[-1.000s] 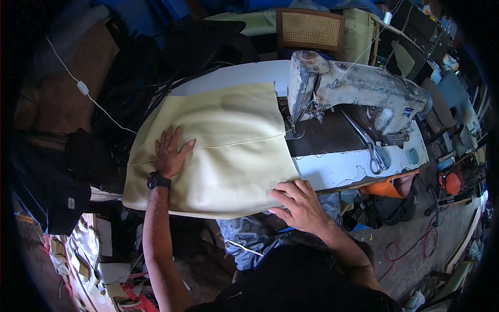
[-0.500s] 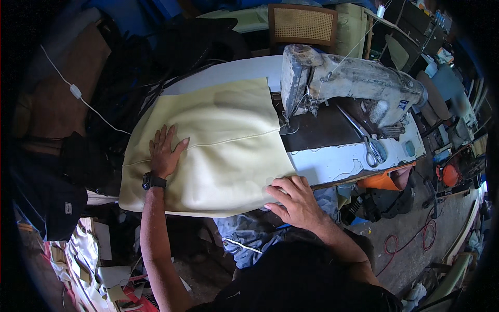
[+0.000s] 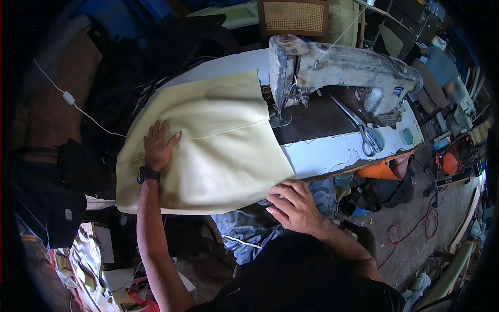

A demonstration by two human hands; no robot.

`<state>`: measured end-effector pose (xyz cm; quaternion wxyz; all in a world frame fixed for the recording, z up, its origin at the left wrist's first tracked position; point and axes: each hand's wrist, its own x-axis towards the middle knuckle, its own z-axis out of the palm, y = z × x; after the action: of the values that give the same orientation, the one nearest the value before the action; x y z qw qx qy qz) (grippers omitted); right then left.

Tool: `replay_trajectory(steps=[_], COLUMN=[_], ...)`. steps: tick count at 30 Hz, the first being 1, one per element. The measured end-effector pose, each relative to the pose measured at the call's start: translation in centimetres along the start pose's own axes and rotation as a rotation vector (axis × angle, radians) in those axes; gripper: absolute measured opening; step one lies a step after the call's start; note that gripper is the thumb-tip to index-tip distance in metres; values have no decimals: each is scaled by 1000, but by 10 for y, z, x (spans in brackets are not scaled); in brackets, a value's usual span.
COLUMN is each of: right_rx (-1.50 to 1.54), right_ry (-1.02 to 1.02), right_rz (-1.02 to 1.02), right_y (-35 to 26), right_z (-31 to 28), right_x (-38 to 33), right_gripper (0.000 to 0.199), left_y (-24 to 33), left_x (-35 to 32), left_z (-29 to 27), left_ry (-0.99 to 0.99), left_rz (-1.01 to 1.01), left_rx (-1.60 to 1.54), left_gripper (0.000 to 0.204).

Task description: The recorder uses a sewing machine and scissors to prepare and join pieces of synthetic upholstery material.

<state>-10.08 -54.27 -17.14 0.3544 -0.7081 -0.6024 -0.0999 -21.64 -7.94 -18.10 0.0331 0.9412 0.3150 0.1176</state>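
Note:
A large cream sheet of vinyl or leather [image 3: 223, 166], with a stitched seam across it, lies over the left part of the sewing table. My left hand [image 3: 158, 148] rests flat on its left side, fingers spread, pressing near the seam; it is open. At the sheet's near right corner, my right hand [image 3: 296, 206] is closed on the edge, fingers bent and thumb below. A small dark shape by its fingertips is too unclear to name. The worn sewing machine [image 3: 343, 65] stands right of the sheet, whose seam end lies beside the presser foot [image 3: 278, 115].
Scissors [image 3: 366, 138] lie on the table right of the needle, beside a small blue-green piece [image 3: 407, 136]. A cane-panelled chair frame [image 3: 293, 20] stands behind. White cord [image 3: 68, 98] hangs at left. Orange material [image 3: 382, 169] is under the table's right edge; a red hose [image 3: 395, 236] lies on the floor.
The whole view has shifted slightly, moving the table and machine up and left in the picture. My right hand's fingertips now sit at the sheet's near edge. My left hand stays flat.

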Motion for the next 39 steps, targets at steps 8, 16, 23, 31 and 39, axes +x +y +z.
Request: replay_trajectory(steps=[8,16,23,31,39], right_rx=[347,577,585,269,198], right_ry=[82,173,-349,169,25], right_rz=[301,765,755,415,91], right_y=[11,79,48,37,-7], right_z=[15,77,34,-60,-34], right_x=[-60,-102,-73,55,27], right_gripper=[13,54,29,37,22], left_y=[-12,20,-5,50,33], left_x=[1,-50,-110,-52,67], left_z=[10,-20,-30,2,35], left_ry=[-12,-63,168,-4,1], left_rz=[-54,-254,136,194,-367], left_rx=[6,104,512,-46,72], left_gripper=[85,90,62,63,81])
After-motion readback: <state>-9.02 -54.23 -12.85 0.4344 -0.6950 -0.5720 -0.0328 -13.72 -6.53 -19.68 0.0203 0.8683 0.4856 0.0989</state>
